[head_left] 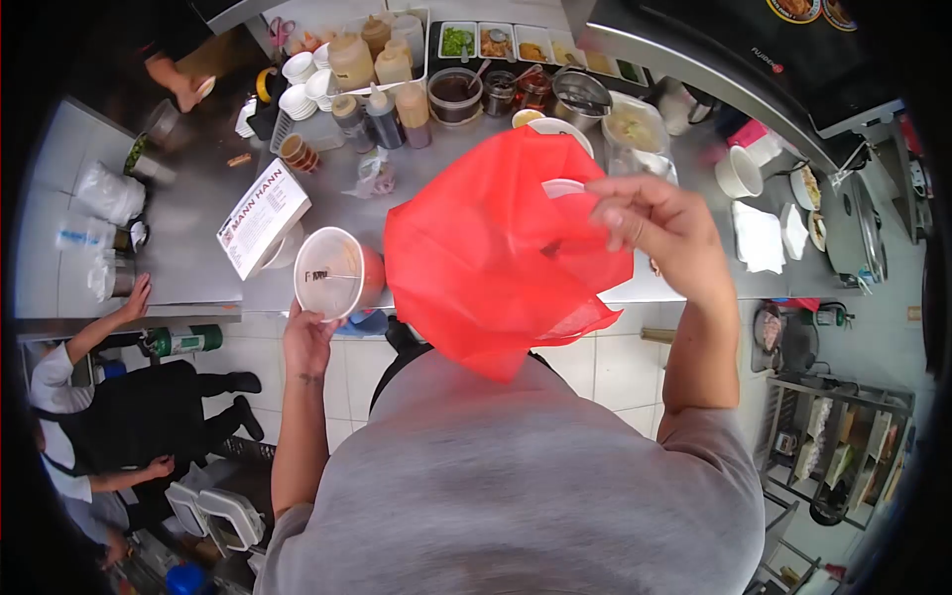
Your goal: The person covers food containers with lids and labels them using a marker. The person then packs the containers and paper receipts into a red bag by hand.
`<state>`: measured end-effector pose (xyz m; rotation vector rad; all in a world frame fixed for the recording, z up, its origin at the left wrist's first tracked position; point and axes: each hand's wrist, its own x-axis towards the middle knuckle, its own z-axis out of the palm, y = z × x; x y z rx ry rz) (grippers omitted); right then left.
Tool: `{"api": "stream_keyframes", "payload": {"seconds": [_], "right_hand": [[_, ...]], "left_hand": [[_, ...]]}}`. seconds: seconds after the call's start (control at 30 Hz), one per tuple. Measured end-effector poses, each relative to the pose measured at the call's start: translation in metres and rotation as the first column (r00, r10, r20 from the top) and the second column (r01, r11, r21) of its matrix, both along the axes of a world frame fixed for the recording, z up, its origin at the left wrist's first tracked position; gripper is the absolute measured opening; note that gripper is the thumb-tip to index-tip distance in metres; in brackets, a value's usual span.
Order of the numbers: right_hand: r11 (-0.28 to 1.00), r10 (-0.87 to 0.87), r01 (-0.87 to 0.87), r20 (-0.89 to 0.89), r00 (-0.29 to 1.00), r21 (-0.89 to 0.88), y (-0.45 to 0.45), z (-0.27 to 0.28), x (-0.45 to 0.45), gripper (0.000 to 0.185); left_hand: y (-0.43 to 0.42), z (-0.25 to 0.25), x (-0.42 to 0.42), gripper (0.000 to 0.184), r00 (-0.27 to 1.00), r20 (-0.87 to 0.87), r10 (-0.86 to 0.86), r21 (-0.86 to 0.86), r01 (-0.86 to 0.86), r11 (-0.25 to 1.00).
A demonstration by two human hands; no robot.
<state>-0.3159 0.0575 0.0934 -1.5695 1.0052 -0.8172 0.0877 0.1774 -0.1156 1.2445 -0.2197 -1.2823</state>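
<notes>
A white-lidded tub [330, 275] with a dark marking on its lid is in my left hand [307, 342], whose fingers wrap its lower edge in front of the counter. To the right of it a red bag [476, 248] stands open and crumpled, with part of a pale round item [563, 186] showing in its mouth. My right hand [650, 223] is at the bag's upper right edge, thumb and fingers close together; what they pinch, if anything, is too blurred to tell. The bag hides the counter beneath it.
Behind are sauce bottles [382, 117], stacked white cups [297, 99], a dark sauce tub [456, 96] and topping trays [496, 42]. A printed box [263, 216] is at left, napkins [758, 238] at right. Co-workers [129, 416] stand at left; another person's hand [186, 91] is upper left.
</notes>
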Motion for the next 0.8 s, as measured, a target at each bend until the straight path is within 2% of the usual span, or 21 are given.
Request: {"api": "stream_keyframes", "payload": {"seconds": [0.07, 0.1, 0.2, 0.23, 0.27, 0.33, 0.37, 0.4, 0.47, 0.5, 0.53, 0.57, 0.6, 0.63, 0.7, 0.77, 0.8], "right_hand": [[0.999, -0.001, -0.003, 0.074, 0.997, 0.054, 0.008, -0.010, -0.002, 0.022], [0.998, 0.019, -0.026, 0.119, 0.993, 0.057, 0.009, -0.018, -0.003, 0.023], [0.987, 0.088, -0.122, 0.289, 0.953, 0.101, 0.014, -0.023, 0.013, 0.025], [0.963, 0.158, -0.217, 0.324, 0.933, 0.157, 0.012, -0.025, 0.021, 0.046], [0.968, 0.161, -0.218, 0.367, 0.916, 0.120, 0.014, -0.026, 0.034, 0.055], [0.973, 0.183, -0.227, 0.450, 0.874, 0.046, 0.019, -0.027, 0.061, 0.073], [0.943, 0.240, -0.321, 0.490, 0.838, 0.087, 0.015, -0.027, 0.066, 0.090], [0.977, 0.108, -0.199, 0.609, 0.786, 0.083, 0.017, -0.033, 0.076, 0.080], [0.951, 0.012, -0.221, 0.690, 0.724, 0.215, 0.016, -0.024, 0.058, 0.069], [0.963, -0.027, -0.173, 0.713, 0.701, 0.207, 0.010, -0.025, 0.046, 0.067], [0.972, -0.074, -0.116, 0.735, 0.674, 0.204, 0.004, -0.028, 0.033, 0.064], [0.969, -0.174, -0.037, 0.774, 0.609, 0.246, 0.002, -0.030, 0.020, 0.064], [0.956, -0.270, 0.043, 0.805, 0.529, 0.292, 0.000, -0.032, 0.008, 0.063], [0.959, -0.271, 0.070, 0.813, 0.515, 0.276, 0.000, -0.033, -0.004, 0.063], [0.962, -0.273, 0.134, 0.811, 0.518, 0.238, 0.000, -0.035, -0.028, 0.065], [0.963, -0.269, 0.157, 0.804, 0.530, 0.219, 0.005, -0.032, -0.039, 0.065], [0.960, -0.278, 0.184, 0.802, 0.528, 0.211, 0.009, -0.032, -0.045, 0.065]], "left_hand": [[0.012, 0.028, -0.011, 0.057, 0.999, -0.021, 0.026, -0.029, -0.027, 0.999], [0.017, 0.041, -0.010, 0.057, 0.999, -0.016, -0.052, -0.086, 0.051, 0.995], [0.009, 0.117, -0.036, 0.060, 0.996, 0.091, -0.026, -0.159, 0.040, 0.986], [0.003, 0.138, -0.041, 0.061, 0.990, 0.128, -0.055, -0.235, 0.084, 0.968], [-0.004, 0.158, -0.048, 0.062, 0.983, 0.167, -0.079, -0.308, 0.128, 0.943], [-0.019, 0.205, -0.087, 0.063, 0.926, 0.370, -0.079, -0.381, 0.229, 0.896], [-0.024, 0.214, -0.100, 0.064, 0.913, 0.388, -0.131, -0.415, 0.299, 0.859], [-0.028, 0.219, -0.112, 0.065, 0.895, 0.407, -0.179, -0.446, 0.367, 0.816], [-0.037, 0.216, -0.147, 0.066, 0.904, 0.361, -0.228, -0.547, 0.403, 0.734], [-0.041, 0.217, -0.155, 0.075, 0.846, 0.363, -0.391, -0.549, 0.533, 0.644], [-0.043, 0.205, -0.173, 0.087, 0.846, 0.453, -0.281, -0.632, 0.527, 0.569], [-0.039, 0.197, -0.177, 0.101, 0.666, 0.693, -0.275, -0.499, 0.719, 0.484], [-0.037, 0.187, -0.183, 0.100, 0.384, 0.905, -0.181, -0.265, 0.844, 0.465], [-0.036, 0.176, -0.189, 0.100, 0.059, 0.997, -0.044, -0.032, 0.888, 0.459], [-0.038, 0.160, -0.186, 0.077, -0.223, 0.973, -0.062, 0.226, 0.857, 0.463], [-0.053, 0.154, -0.168, 0.049, -0.217, 0.967, -0.131, 0.253, 0.842, 0.476], [-0.053, 0.166, -0.159, 0.039, 0.016, 0.985, -0.170, 0.091, 0.795, 0.600]]}}
